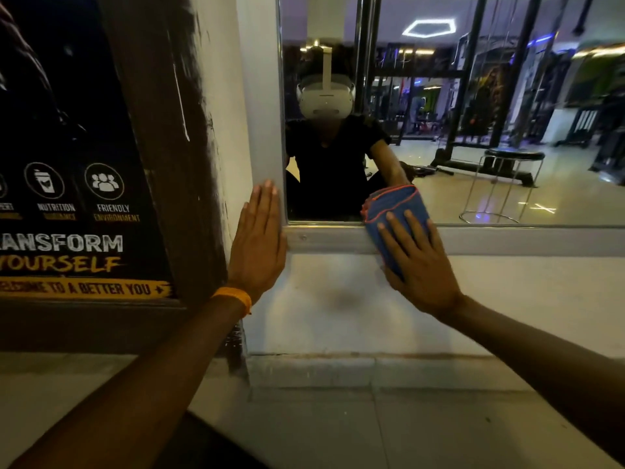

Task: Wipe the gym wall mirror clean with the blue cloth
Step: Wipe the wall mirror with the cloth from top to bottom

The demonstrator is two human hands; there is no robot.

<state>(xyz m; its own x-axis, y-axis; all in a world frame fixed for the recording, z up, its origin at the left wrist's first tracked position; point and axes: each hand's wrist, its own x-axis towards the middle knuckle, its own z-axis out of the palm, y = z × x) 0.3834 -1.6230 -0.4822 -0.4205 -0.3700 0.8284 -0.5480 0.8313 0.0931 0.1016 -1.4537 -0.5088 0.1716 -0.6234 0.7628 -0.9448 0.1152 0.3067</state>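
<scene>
Right hand (417, 265), fingers flat, presses the cloth (394, 211) at the mirror (473, 113) bottom edge; left hand (258, 243) flat on frame (263, 96); most glass seemingly unwiped.

Glossy mirror (473, 113) (cloth (394, 204) soft, matt).

- You stand in a gym, facing a wall mirror (575, 201).
- Its reflection shows you weight machines (460, 106) and a stool (514, 154).
- Beside you a poster (67, 137) reads "TRANSFORM YOURSELF".

Bare mirror (439, 198) rightward; frame ledge (524, 241) below
</scene>
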